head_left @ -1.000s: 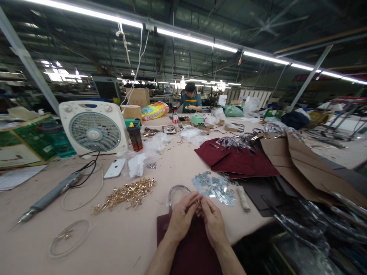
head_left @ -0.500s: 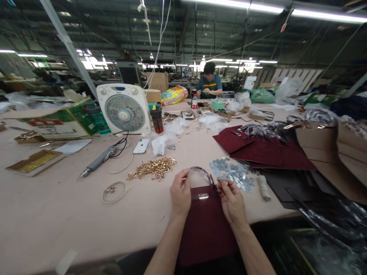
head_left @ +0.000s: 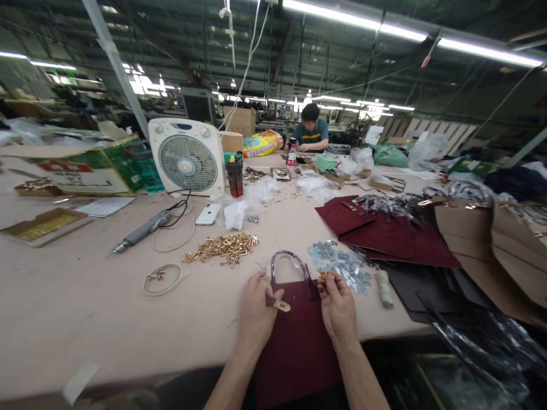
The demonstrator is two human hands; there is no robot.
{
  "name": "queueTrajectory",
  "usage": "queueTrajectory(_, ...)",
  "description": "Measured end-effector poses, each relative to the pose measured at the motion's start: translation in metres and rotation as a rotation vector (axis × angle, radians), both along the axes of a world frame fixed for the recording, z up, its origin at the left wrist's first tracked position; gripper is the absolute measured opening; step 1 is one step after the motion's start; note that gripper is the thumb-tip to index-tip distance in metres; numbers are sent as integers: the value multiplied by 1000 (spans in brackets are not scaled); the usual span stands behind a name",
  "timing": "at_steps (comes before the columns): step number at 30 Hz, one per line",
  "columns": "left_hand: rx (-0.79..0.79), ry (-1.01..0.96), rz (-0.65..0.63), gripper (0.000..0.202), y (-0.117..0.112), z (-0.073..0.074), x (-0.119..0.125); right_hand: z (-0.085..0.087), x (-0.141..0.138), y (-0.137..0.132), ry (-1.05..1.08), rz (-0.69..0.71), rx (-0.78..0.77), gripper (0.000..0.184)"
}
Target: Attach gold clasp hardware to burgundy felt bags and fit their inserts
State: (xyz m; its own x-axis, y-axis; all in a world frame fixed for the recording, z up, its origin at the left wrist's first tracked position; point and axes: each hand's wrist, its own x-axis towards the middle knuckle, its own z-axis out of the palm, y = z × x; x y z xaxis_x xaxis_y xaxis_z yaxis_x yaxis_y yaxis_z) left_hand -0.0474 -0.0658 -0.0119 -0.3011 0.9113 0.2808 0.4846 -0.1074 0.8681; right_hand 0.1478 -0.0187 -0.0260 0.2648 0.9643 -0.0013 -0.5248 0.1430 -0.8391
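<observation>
A dark red bag (head_left: 299, 336) lies at the table's near edge, its plastic-wrapped handle (head_left: 287, 263) arching away from me. My left hand (head_left: 255, 310) pinches the bag's small strap tab with a metal end (head_left: 278, 304), lifting it off the panel. My right hand (head_left: 337, 303) is closed on a small gold metal fitting (head_left: 323, 276) by the bag's upper right corner. A heap of gold fittings (head_left: 222, 248) lies to the left, and a pile of silver metal plates (head_left: 339, 263) to the right.
A white fan (head_left: 187, 163), a phone (head_left: 208, 214), an electric screwdriver (head_left: 139, 231) with its cable and a dark bottle (head_left: 235, 176) stand further back. Dark red panels (head_left: 384, 233) and cardboard (head_left: 470, 239) crowd the right. Another person (head_left: 311, 135) works at the far end.
The view shifted slightly. My left hand moved from the bag's top edge by the handle to its strap tab and lifted it. My right hand stays by the upper right corner with the gold fitting.
</observation>
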Motion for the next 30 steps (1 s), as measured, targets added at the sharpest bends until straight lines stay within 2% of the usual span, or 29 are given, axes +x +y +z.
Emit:
queueTrajectory(2, -26, -242, 110, 22, 3, 3, -4, 1, 0, -1, -14, 5, 9, 34)
queueTrajectory(4, -107, -603, 146, 26, 4, 8, -6, 2, 0, -1, -27, 17, 15, 33)
queueTrajectory(5, -175, -814, 95, 35, 3, 11, -6, 2, -1, -2, -28, 23, 19, 33)
queueTrajectory(7, -368, -1217, -128, 45, 2, 18, -5, 4, -2, -3, -21, 32, 34, 32)
queueTrajectory(9, -551, -1479, -370, 47, 2, 24, -4, 6, -3, -4, -26, 29, 51, 30)
queueTrajectory(10, -613, -1547, -443, 47, 2, 26, -3, 7, -3, -5, -36, 23, 60, 29)
queueTrajectory(12, -668, -1595, -493, 44, 6, 27, -3, 9, -4, -5, -70, 11, 79, 27)
queueTrajectory(16, -679, -1613, -484, 41, 16, 22, -6, 10, -4, -9, -192, -31, 129, 29)
queueTrajectory(21, -649, -1635, -452, 46, 18, 17, -7, 8, 4, -21, -588, -148, 160, 28)
queueTrajectory(25, -652, -1621, -467, 49, 15, 19, -6, 8, 9, -27, -752, -67, 122, 31)
queueTrajectory(30, -633, -1615, -452, 52, 15, 17, -6, 12, 9, -28, -791, 27, 89, 32)
